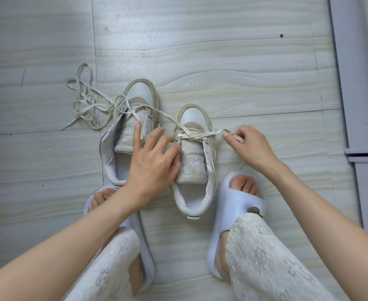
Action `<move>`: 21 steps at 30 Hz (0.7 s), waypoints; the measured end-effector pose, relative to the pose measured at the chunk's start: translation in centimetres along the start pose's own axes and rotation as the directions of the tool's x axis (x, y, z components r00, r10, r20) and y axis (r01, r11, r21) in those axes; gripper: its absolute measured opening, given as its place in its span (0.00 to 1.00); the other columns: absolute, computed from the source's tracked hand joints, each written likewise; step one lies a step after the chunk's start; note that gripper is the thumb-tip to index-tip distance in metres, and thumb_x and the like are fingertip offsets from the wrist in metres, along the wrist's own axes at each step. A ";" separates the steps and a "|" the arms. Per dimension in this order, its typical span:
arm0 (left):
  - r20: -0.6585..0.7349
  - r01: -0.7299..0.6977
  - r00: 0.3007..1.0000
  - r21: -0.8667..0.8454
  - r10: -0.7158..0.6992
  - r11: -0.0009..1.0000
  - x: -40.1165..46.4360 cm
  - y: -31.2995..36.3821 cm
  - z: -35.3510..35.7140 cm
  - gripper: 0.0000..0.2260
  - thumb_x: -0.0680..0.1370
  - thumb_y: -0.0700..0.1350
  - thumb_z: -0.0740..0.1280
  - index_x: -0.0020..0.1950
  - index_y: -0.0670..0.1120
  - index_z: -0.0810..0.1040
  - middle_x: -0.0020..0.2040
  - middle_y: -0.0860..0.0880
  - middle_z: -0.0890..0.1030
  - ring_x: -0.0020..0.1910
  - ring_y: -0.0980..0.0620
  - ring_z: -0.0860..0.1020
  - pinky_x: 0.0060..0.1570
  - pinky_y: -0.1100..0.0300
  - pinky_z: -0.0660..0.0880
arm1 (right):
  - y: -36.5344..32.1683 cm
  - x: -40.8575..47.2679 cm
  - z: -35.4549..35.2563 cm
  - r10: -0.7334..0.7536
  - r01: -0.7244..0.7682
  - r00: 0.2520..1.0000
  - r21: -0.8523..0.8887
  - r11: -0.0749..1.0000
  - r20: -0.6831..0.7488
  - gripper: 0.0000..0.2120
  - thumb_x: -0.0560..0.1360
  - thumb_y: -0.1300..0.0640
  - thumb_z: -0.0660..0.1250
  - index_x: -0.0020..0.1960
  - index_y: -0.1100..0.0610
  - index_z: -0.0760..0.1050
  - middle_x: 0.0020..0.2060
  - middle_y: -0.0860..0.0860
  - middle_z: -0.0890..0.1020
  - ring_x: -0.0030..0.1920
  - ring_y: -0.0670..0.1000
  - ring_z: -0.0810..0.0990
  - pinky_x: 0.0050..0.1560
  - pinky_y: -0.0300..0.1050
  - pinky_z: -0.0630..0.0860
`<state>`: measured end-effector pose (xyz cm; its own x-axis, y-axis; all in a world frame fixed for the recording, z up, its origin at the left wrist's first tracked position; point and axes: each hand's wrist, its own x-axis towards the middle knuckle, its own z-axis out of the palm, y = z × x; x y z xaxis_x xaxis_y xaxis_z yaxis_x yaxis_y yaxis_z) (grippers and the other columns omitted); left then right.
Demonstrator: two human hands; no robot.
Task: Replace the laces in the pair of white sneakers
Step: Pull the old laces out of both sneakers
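Two white sneakers stand on the floor, toes pointing away from me. The left sneaker (138, 101) has no lace in its eyelets. A cream lace (197, 135) crosses the lowest eyelets of the right sneaker (195, 118). My right hand (251, 146) pinches one end of that lace just right of the shoe. My left hand (153, 159) rests with spread fingers on the right sneaker's left side, by its tongue. The lace's other part trails left over the left sneaker. A loose tangled lace (84, 101) lies on the floor to the left.
My feet in pale slides (233, 192) sit close behind the sneakers, with patterned trouser legs below. Wood-look floor tiles (222, 61) stretch ahead. A pale frame or door edge (356, 94) runs down the right side.
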<state>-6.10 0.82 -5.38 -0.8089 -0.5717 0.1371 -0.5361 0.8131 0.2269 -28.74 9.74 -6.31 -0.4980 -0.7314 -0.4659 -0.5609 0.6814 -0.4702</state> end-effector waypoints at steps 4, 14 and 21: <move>0.115 0.000 0.993 -0.038 0.005 0.999 3.9 -0.8 -0.1 0.11 0.75 0.41 0.61 0.55 0.44 0.78 0.56 0.46 0.79 0.61 0.40 0.73 0.66 0.39 0.62 | -2.1 0.2 1.4 -0.325 0.323 0.944 -0.042 0.946 -0.053 0.16 0.73 0.55 0.66 0.60 0.59 0.76 0.53 0.59 0.76 0.55 0.60 0.74 0.58 0.49 0.68; 0.229 0.060 0.973 -0.153 -0.023 0.986 4.9 -2.1 -0.9 0.10 0.75 0.48 0.62 0.40 0.44 0.78 0.35 0.47 0.79 0.38 0.43 0.76 0.40 0.53 0.69 | -4.5 -0.5 1.1 -0.427 0.418 0.903 -0.133 0.899 -0.051 0.07 0.74 0.55 0.65 0.42 0.58 0.77 0.37 0.52 0.79 0.42 0.56 0.76 0.44 0.49 0.71; 0.391 0.141 0.920 -0.304 -0.012 0.942 3.0 0.7 -3.2 0.13 0.79 0.51 0.60 0.47 0.45 0.80 0.47 0.49 0.78 0.51 0.48 0.75 0.44 0.55 0.71 | -5.2 -2.8 -0.8 -0.131 0.061 0.936 0.215 0.975 0.327 0.09 0.76 0.55 0.64 0.39 0.54 0.80 0.17 0.41 0.72 0.21 0.40 0.71 0.26 0.32 0.66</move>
<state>-8.10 -0.72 -1.69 -0.8325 -0.4928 -0.2532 -0.5459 0.6520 0.5262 -24.91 8.19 -1.98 -0.1766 -0.7650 -0.6194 -0.4348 0.6252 -0.6482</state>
